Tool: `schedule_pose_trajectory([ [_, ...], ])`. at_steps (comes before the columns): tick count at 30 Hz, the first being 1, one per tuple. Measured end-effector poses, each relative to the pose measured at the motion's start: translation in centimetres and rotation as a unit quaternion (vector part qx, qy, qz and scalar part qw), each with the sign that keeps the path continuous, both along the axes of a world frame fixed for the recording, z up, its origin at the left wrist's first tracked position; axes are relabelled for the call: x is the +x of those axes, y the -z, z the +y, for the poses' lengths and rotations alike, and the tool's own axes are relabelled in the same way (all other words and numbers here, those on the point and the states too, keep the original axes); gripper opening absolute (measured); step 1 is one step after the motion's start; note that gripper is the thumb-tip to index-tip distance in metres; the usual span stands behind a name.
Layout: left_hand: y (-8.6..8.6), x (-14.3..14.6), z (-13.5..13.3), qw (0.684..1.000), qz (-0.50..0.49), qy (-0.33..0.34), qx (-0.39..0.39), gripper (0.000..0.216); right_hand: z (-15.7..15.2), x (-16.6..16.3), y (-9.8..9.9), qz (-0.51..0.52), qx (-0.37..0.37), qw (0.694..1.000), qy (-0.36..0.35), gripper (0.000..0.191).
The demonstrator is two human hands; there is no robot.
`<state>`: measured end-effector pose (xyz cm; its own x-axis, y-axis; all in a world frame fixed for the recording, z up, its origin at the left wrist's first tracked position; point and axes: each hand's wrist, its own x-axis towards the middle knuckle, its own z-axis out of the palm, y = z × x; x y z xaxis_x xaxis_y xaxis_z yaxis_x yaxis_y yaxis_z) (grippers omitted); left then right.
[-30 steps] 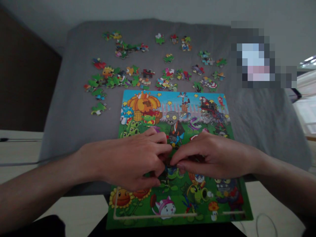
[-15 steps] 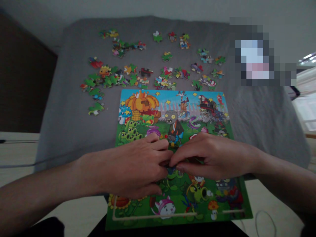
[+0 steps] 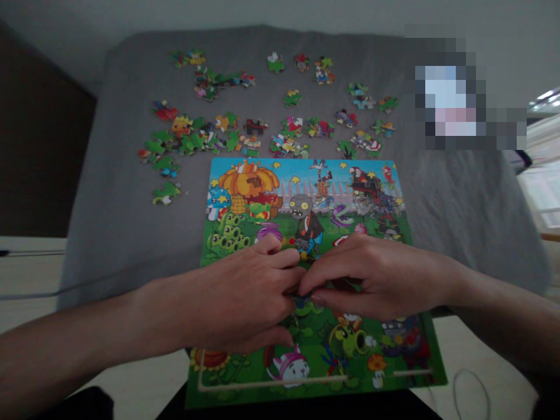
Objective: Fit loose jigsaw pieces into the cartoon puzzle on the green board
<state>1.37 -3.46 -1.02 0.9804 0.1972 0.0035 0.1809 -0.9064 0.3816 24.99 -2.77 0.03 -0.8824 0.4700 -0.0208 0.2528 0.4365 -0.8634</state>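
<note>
Grey bed [image 3: 131,221] | puzzle board [image 3: 306,198] long axis runs away | both hands pinching at centre

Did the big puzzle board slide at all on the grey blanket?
Cannot tell. The puzzle board sits a little further left in the picture than before, but the loose pieces and grey blanket shifted the same way, so probably the camera turned.

Both hands rest together on the middle of the puzzle board [image 3: 306,192], blocking its centre. The board's far half and near strip lie uncovered. Beyond the far edge, loose puzzle pieces [image 3: 196,137] crowd the grey bed cover [image 3: 122,221] in a scattered band. Bare cover lies open left and right of the board.
</note>
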Motion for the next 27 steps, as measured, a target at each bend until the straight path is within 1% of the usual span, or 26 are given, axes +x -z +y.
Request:
schedule_pose_trajectory([
  [5,0.0,0.1,-0.2,1.0,-0.002,0.001,0.005,0.035,0.0,0.0,0.1,-0.002,0.004,1.0,0.001,0.016],
  [8,0.0,0.2,-0.2,1.0,-0.001,0.002,0.008,0.035,-0.1,0.2,0.5,-0.007,0.019,1.0,-0.016,0.012],
  [10,0.0,0.3,-0.3,1.0,-0.003,0.001,0.009,0.036,-0.3,0.3,0.9,-0.025,0.055,0.997,-0.045,0.009],
  [13,0.1,0.3,-0.3,1.0,-0.011,-0.004,0.01,0.038,-0.5,0.3,1.3,-0.066,0.129,0.986,-0.086,0.012],
  [15,0.1,0.3,-0.4,1.0,-0.016,-0.006,0.013,0.038,-0.6,0.3,1.4,-0.085,0.156,0.979,-0.101,0.013],
  [19,0.2,0.4,-0.4,1.0,-0.015,-0.004,0.013,0.039,-0.6,0.1,1.3,-0.086,0.169,0.975,-0.113,0.009],
  [27,0.3,0.4,-0.4,1.0,-0.011,-0.002,0.016,0.039,-0.8,0.0,1.4,-0.093,0.183,0.972,-0.109,0.013],
])
